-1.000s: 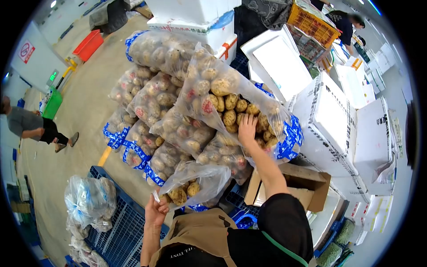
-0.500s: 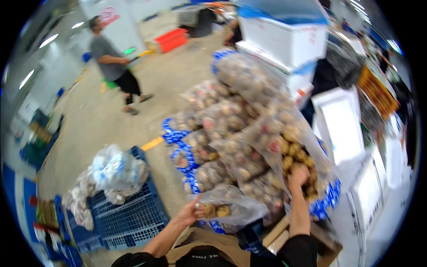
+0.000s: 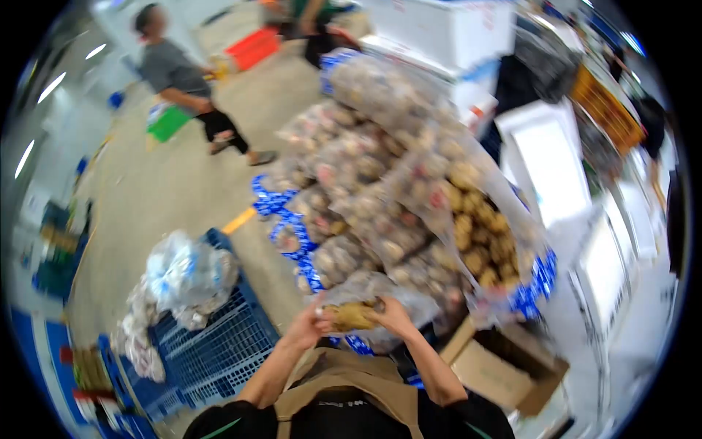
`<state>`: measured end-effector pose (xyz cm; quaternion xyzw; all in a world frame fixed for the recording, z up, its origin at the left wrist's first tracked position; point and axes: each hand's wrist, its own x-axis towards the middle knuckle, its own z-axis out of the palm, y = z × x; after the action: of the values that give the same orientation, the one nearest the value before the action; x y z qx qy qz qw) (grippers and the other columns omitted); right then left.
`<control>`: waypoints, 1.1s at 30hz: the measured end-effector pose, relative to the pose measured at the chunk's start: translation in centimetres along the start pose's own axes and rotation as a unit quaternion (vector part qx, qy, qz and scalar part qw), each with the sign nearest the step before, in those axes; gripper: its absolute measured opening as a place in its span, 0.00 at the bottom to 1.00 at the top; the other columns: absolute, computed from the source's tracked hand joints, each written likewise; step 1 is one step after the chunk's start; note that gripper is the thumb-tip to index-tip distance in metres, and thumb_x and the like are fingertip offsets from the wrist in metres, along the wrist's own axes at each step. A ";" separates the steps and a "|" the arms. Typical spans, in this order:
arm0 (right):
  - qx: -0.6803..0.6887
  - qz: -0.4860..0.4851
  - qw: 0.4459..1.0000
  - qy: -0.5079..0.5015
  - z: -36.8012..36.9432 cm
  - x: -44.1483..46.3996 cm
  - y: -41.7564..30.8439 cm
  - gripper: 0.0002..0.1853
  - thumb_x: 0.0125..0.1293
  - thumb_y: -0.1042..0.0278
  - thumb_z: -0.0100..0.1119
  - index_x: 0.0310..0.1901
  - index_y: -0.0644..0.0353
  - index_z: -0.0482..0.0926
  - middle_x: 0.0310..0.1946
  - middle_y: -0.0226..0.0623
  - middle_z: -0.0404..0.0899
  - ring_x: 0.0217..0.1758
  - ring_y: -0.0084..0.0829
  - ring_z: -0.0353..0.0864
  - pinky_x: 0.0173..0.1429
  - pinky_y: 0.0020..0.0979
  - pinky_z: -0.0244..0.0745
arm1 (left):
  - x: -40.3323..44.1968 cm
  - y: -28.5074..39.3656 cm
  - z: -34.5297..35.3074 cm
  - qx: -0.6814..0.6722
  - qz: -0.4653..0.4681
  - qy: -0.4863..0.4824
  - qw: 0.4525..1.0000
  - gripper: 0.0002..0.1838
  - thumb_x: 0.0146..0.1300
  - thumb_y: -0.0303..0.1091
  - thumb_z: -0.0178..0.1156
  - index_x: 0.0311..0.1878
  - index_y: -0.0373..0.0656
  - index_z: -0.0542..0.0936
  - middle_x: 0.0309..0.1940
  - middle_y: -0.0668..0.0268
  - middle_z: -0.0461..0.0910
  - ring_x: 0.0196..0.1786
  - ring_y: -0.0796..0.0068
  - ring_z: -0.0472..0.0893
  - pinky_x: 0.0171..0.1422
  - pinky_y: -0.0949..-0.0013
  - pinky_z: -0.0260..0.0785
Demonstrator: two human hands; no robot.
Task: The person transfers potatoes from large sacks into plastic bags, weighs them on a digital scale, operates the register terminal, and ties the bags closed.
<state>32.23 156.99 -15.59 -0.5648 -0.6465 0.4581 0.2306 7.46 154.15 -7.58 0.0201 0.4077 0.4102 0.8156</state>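
Observation:
In front of my body a clear plastic bag (image 3: 409, 304) lies with several yellow-brown potatoes (image 3: 349, 316) at its mouth. My left hand (image 3: 313, 326) is closed on the left edge of this bag. On the other side, my right hand (image 3: 392, 316) is at the potatoes with its fingers curled on a potato; motion blur softens the fingertips. To the right, a large torn-open sack (image 3: 439, 194) shows many loose potatoes (image 3: 482, 238).
Filled potato sacks (image 3: 358, 157) with blue ties are piled ahead. An open cardboard box (image 3: 504, 369) stands front right, near white foam boxes (image 3: 548, 172). At left, a blue pallet (image 3: 219, 333) bears plastic bags (image 3: 190, 274). A person (image 3: 179, 80) walks on the far left floor.
My right hand has left the open sack and come left to the small bag, beside my left hand. The person at far left has stepped on, and the view has shifted.

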 end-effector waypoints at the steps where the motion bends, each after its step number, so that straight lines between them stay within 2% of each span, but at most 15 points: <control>1: 0.063 -0.014 0.994 0.084 1.0 1.3 1.9 0.34 0.46 0.49 0.69 0.49 0.68 0.75 0.41 0.52 0.78 0.43 0.43 0.78 0.44 0.38 0.71 | -0.9 0.1 0.5 -0.015 -0.002 0.017 1.000 0.24 0.71 0.48 0.43 0.68 0.60 0.58 0.25 0.72 0.61 0.23 0.81 0.58 0.31 0.75 0.54; 2: 0.003 0.057 0.993 0.103 -1.6 2.7 1.6 0.30 0.49 0.53 0.68 0.48 0.68 0.75 0.37 0.49 0.78 0.39 0.42 0.77 0.42 0.39 0.71 | -1.4 0.4 0.9 -0.027 0.005 0.035 0.999 0.25 0.71 0.50 0.42 0.69 0.59 0.58 0.25 0.72 0.60 0.23 0.81 0.57 0.31 0.75 0.54; 3: 0.008 -0.050 0.957 0.286 -4.2 4.4 1.5 0.25 0.51 0.56 0.66 0.44 0.68 0.76 0.33 0.47 0.76 0.36 0.40 0.76 0.40 0.38 0.70 | -1.4 0.4 0.9 -0.007 0.002 0.037 0.999 0.26 0.71 0.51 0.41 0.69 0.58 0.57 0.25 0.72 0.60 0.23 0.81 0.57 0.31 0.75 0.54; 5: 0.041 -0.002 0.900 0.434 -10.3 8.6 3.0 0.20 0.56 0.59 0.61 0.43 0.68 0.75 0.32 0.48 0.75 0.37 0.44 0.74 0.42 0.40 0.69 | -1.8 0.0 0.3 0.024 0.011 0.043 0.999 0.27 0.70 0.53 0.41 0.69 0.57 0.57 0.25 0.72 0.60 0.22 0.82 0.58 0.31 0.75 0.54; 6: -0.048 -0.050 0.842 0.535 -13.7 10.1 2.0 0.21 0.58 0.57 0.60 0.43 0.69 0.74 0.32 0.48 0.75 0.37 0.45 0.74 0.43 0.42 0.68 | -2.3 -0.1 0.0 0.016 0.012 0.041 0.999 0.27 0.70 0.53 0.41 0.69 0.56 0.57 0.25 0.72 0.60 0.22 0.82 0.58 0.31 0.75 0.54; 8: -0.010 0.050 0.837 0.545 -18.5 13.7 2.5 0.24 0.60 0.53 0.59 0.45 0.70 0.75 0.36 0.49 0.77 0.40 0.47 0.76 0.45 0.42 0.69 | -2.9 0.2 -0.5 0.000 0.023 0.041 0.999 0.28 0.70 0.54 0.42 0.69 0.55 0.57 0.25 0.72 0.60 0.22 0.82 0.58 0.31 0.75 0.53; 10: 0.148 0.135 0.883 0.424 -21.4 15.7 0.8 0.28 0.56 0.51 0.62 0.45 0.72 0.75 0.45 0.57 0.75 0.50 0.52 0.74 0.50 0.45 0.68 | -2.7 0.1 -0.2 0.007 0.017 0.045 0.999 0.27 0.69 0.55 0.43 0.68 0.56 0.58 0.25 0.73 0.60 0.22 0.82 0.58 0.31 0.75 0.53; 12: 0.105 0.257 0.893 0.355 -21.3 20.5 3.6 0.36 0.54 0.43 0.63 0.51 0.72 0.73 0.53 0.59 0.72 0.55 0.50 0.73 0.54 0.44 0.70 | -2.2 0.0 0.1 0.005 0.007 0.044 0.999 0.27 0.69 0.55 0.43 0.68 0.56 0.59 0.25 0.73 0.60 0.22 0.83 0.58 0.31 0.75 0.53; 13: 0.176 0.292 0.882 0.324 -21.6 20.9 2.5 0.41 0.51 0.39 0.63 0.54 0.71 0.71 0.56 0.59 0.68 0.57 0.50 0.71 0.58 0.44 0.69 | -2.0 0.1 0.4 0.004 0.002 0.051 0.999 0.27 0.69 0.54 0.44 0.67 0.56 0.60 0.24 0.73 0.60 0.21 0.83 0.57 0.31 0.75 0.53; 17: 0.223 0.352 0.833 0.365 -21.4 22.6 1.5 0.44 0.50 0.41 0.66 0.59 0.71 0.67 0.61 0.59 0.63 0.63 0.52 0.65 0.64 0.45 0.64 | -1.6 0.4 0.3 0.022 -0.004 0.046 0.999 0.26 0.69 0.53 0.45 0.67 0.56 0.61 0.24 0.73 0.59 0.21 0.83 0.57 0.31 0.76 0.53; 20: 0.249 0.322 0.808 0.426 -20.7 21.6 0.6 0.44 0.50 0.44 0.68 0.60 0.70 0.66 0.61 0.53 0.65 0.60 0.46 0.68 0.60 0.42 0.67 | -1.7 0.4 0.1 0.018 -0.014 0.049 0.999 0.27 0.68 0.53 0.46 0.67 0.57 0.61 0.24 0.73 0.60 0.21 0.83 0.57 0.31 0.76 0.53; 24: 0.462 0.204 0.747 0.432 -18.6 17.6 1.0 0.48 0.53 0.44 0.66 0.67 0.65 0.55 0.67 0.51 0.55 0.68 0.45 0.58 0.66 0.47 0.60 | -2.0 0.6 0.5 0.022 -0.007 0.052 0.998 0.27 0.68 0.53 0.47 0.68 0.57 0.60 0.24 0.73 0.59 0.21 0.83 0.57 0.31 0.76 0.52; 26: 0.475 0.188 0.749 0.422 -18.0 16.1 0.8 0.49 0.53 0.44 0.65 0.68 0.64 0.52 0.68 0.50 0.53 0.69 0.45 0.55 0.68 0.48 0.58 | -2.1 0.4 0.0 0.019 -0.007 0.038 0.999 0.28 0.68 0.53 0.47 0.68 0.57 0.60 0.24 0.73 0.59 0.21 0.83 0.57 0.31 0.76 0.52; 30: 0.295 0.274 0.823 0.400 -18.5 17.9 1.6 0.49 0.54 0.44 0.66 0.69 0.62 0.52 0.68 0.51 0.53 0.70 0.46 0.54 0.69 0.49 0.56 | -2.2 0.3 -0.7 0.011 -0.013 0.038 0.999 0.28 0.68 0.52 0.47 0.68 0.57 0.59 0.23 0.73 0.59 0.21 0.83 0.57 0.30 0.76 0.52; 33: 0.426 0.253 0.762 0.416 -19.0 18.1 1.6 0.46 0.53 0.53 0.68 0.68 0.63 0.53 0.67 0.50 0.55 0.69 0.46 0.55 0.68 0.48 0.58 | -2.3 0.1 -0.3 0.013 -0.008 0.040 0.999 0.28 0.68 0.52 0.47 0.68 0.57 0.59 0.23 0.73 0.59 0.21 0.83 0.57 0.30 0.76 0.52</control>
<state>43.93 180.29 -11.87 -0.6865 -0.0585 0.4479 0.5698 6.46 152.54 -6.24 0.0105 0.4450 0.3987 0.8018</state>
